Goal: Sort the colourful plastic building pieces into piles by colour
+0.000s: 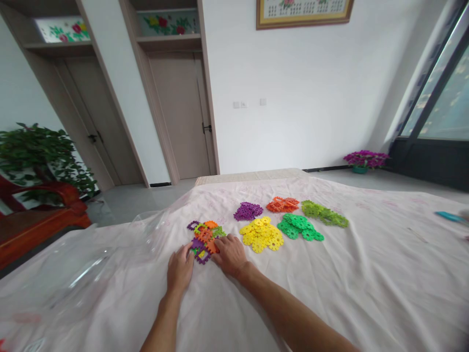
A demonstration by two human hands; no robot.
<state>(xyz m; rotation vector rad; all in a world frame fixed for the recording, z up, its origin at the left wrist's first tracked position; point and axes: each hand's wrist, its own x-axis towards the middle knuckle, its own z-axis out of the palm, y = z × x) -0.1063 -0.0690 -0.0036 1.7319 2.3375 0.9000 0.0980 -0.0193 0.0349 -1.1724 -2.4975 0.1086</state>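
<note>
A mixed pile of coloured plastic snowflake pieces lies on the pale sheet. My left hand rests at the pile's near left edge, fingers curled down onto the pieces. My right hand lies on the pile's near right edge, fingers bent over the pieces. What either hand grips is hidden. To the right lie sorted heaps: purple, orange, yellow, dark green and light green.
A clear plastic bag lies crumpled on the sheet at the left. A red wooden chair and a leafy plant stand at far left. A teal object shows at the right edge. Two doors and a potted purple flower are behind.
</note>
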